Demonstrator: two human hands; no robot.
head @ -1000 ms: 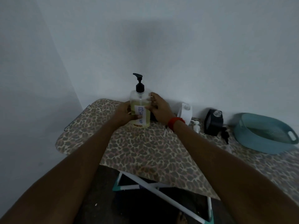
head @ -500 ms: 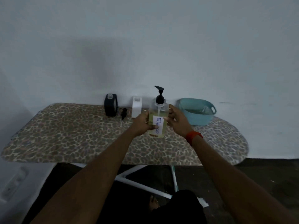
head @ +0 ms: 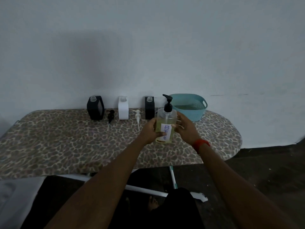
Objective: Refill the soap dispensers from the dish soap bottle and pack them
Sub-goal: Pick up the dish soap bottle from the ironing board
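Left hand (head: 151, 129) and right hand (head: 186, 128) each have a grip wrapped round the dish soap bottle (head: 165, 119) — next, brace low and unscrew the black pump (head: 168, 105) squarely.

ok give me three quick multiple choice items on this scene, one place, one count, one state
1. Where on the board is the basket? A) left end B) middle C) right end
2. How many dispensers stand on it? A) two B) three C) five
3. The bottle's pump is: A) on the bottle B) lying on the board C) in the basket
Answers: C, it sits at the right end; B, black, white, black in a row; A, the black pump tops the bottle held by the left hand and right hand.
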